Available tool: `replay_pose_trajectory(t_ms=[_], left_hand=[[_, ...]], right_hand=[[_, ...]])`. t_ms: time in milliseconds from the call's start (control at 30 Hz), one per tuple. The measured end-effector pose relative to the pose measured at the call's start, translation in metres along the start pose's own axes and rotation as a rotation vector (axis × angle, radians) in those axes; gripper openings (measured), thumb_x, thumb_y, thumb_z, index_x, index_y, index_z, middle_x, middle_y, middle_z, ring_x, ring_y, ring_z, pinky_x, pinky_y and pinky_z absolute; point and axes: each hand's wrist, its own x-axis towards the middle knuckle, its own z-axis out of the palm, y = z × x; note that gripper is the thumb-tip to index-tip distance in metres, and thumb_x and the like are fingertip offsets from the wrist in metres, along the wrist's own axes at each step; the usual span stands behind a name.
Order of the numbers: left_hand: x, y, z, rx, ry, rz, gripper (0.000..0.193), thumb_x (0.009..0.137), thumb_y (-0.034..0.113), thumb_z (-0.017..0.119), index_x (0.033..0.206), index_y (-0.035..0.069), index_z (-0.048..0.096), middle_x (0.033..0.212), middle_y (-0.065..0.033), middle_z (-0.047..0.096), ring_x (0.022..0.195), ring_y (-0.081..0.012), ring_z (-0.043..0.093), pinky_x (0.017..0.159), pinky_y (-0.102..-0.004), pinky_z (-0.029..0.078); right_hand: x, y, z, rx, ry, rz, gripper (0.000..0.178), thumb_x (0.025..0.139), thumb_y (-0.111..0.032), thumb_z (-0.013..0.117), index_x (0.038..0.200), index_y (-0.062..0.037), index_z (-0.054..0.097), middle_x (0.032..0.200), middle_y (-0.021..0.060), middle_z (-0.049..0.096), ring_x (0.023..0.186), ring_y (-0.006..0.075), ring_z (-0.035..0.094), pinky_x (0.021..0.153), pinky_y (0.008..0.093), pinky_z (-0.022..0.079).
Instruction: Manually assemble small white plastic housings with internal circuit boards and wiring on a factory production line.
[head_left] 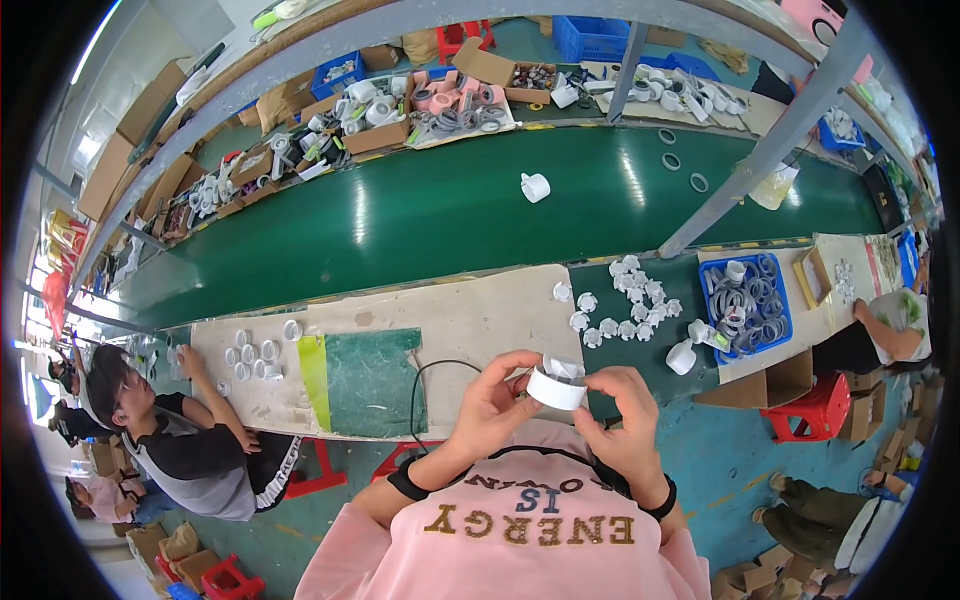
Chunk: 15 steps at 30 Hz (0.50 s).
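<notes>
Close in front of my chest, a white round plastic housing (556, 391) is held up between both hands. A grey ring or inner part shows at its upper rim. My left hand (492, 403) grips the left side with thumb and fingers. On the other side, my right hand (622, 408) pinches the edge with its thumb below and fingers above. Beyond my hands, several small white scalloped plastic parts (627, 329) lie loosely on the bench. To their right sit white handled housings (682, 356) beside a blue basket (789, 322) of grey rings.
A green conveyor belt (440, 200) runs across, bearing a white cup-like part (535, 187) and a few grey rings (670, 161). A slanted metal post (745, 155) rises at right. Left, a co-worker (190, 430) reaches toward white cups (268, 351); a green mat (375, 380) lies between us.
</notes>
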Motion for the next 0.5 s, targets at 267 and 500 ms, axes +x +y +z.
replay_pose_trajectory(t_ms=[267, 500], left_hand=[[0.012, 0.023, 0.004, -0.146, -0.047, -0.149, 0.054, 0.08, 0.001, 0.058, 0.128, 0.005, 0.032, 0.116, -0.0108, 0.048, 0.108, -0.0216, 0.05, 0.089, -0.0312, 0.041], [0.032, 0.017, -0.024, 0.097, 0.251, -0.166, 0.051, 0.082, 0.018, 0.063, 0.123, 0.003, 0.037, 0.115, -0.011, 0.05, 0.107, -0.026, 0.054, 0.088, -0.0324, 0.041]], right_hand=[[0.0, 0.002, -0.002, -0.312, 0.004, -0.297, 0.032, 0.054, 0.0, 0.068, 0.084, -0.0043, 0.058, 0.08, 0.0061, 0.059, 0.075, 0.023, 0.056, 0.062, 0.0334, 0.043], [-0.005, 0.003, -0.014, -0.362, 0.046, -0.34, 0.031, 0.054, 0.002, 0.067, 0.083, -0.0041, 0.057, 0.08, 0.0045, 0.059, 0.076, 0.0217, 0.057, 0.063, 0.0339, 0.043]])
